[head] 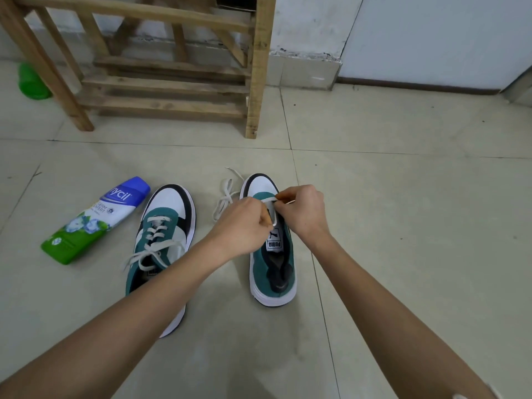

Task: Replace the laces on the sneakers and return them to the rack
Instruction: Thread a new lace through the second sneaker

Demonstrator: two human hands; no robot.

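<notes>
Pale floor tiles lie under everything. Fingers of the left hand and the right hand pinch the white lace at the toe end of the open sneaker, one hand on each side. Most of the lace trails loose on the floor beside the toe. The other sneaker, just to the left, is already laced. I think the lacing has only begun on this shoe. Next, each end must cross over and go through the next holes. The wooden rack stands behind, and a bottle lies near.
</notes>
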